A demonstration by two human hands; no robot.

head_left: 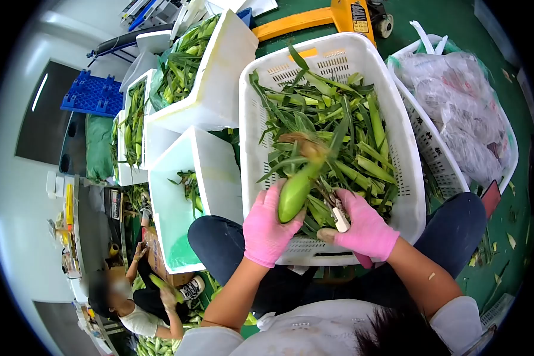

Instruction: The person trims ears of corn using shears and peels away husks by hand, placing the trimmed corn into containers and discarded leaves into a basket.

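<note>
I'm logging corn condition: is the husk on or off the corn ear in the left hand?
On, as far as shows: smooth green husk covers the corn ear held in the left hand; no kernels are visible.

The right hand (pixel 365 226) hides part of the white-handled tool (pixel 340 220); the corn silk (pixel 307 144) looks blurred.

A: What are the pink gloves (pixel 263 228) made of?
B: Cloth, by the look: matt and soft.
A: And the corn ear (pixel 295 197)?
B: Smooth green husk with a slight sheen, tipped with rough, fibrous brown silk (pixel 305 145).
A: The containers?
B: The basket (pixel 251 127) is smooth, slightly glossy white plastic; the boxes (pixel 226 62) look like white foam, mostly matt.
A: The bag (pixel 466 107)?
B: Thin, crinkled, shiny clear plastic.
</note>
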